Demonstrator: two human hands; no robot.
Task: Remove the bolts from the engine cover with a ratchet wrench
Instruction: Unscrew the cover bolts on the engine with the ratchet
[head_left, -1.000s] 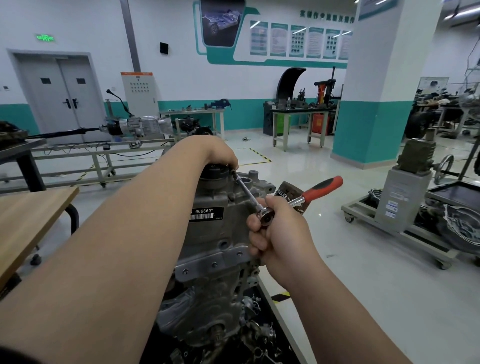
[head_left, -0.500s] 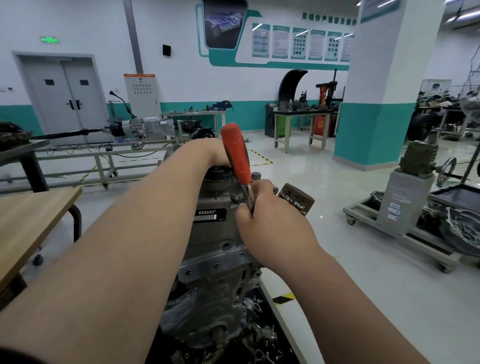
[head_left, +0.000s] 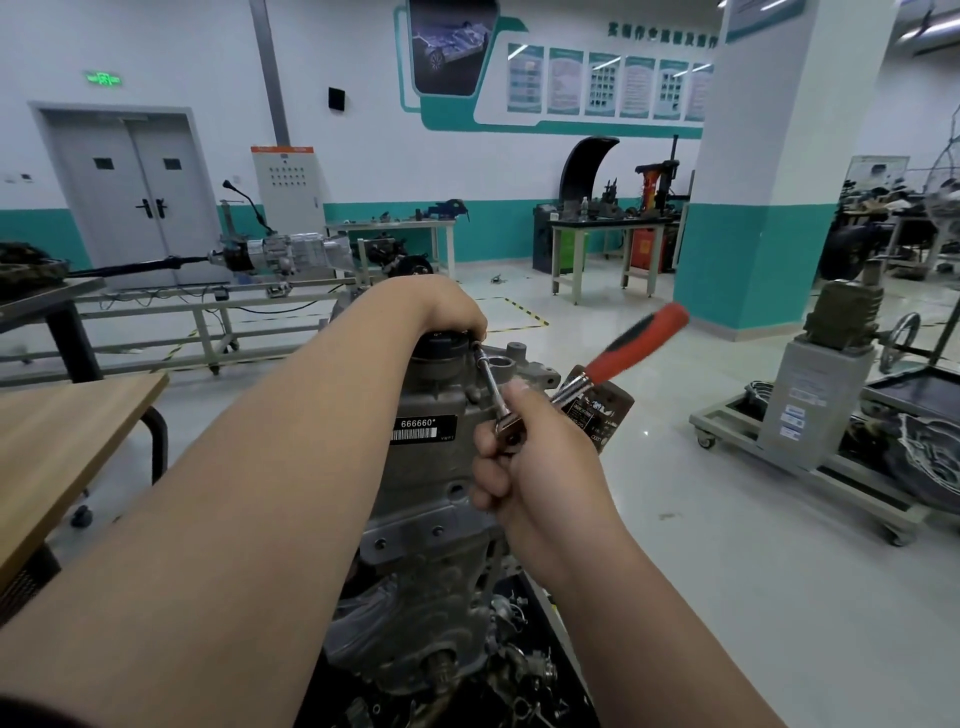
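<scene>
Dark tray (head_left: 540, 618): sitting directly beneath the engine (head_left: 431, 467), carrying it.
Small metal parts (head_left: 527, 670): lying on the tray beside the engine's base.

Your ratchet wrench (head_left: 613, 364) flashes polished chrome metal, its grip matt plastic. The engine cover (head_left: 441, 467) shows dull, rough cast metal. Left, the table (head_left: 62, 431) is matt wood; the floor (head_left: 727, 545) gleams glossy.

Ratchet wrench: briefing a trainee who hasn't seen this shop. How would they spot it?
Start at the grey engine, centre foreground. Beside it the right hand grips the ratchet wrench by its head. Only it has a red-and-black handle, angled up-right.
</scene>
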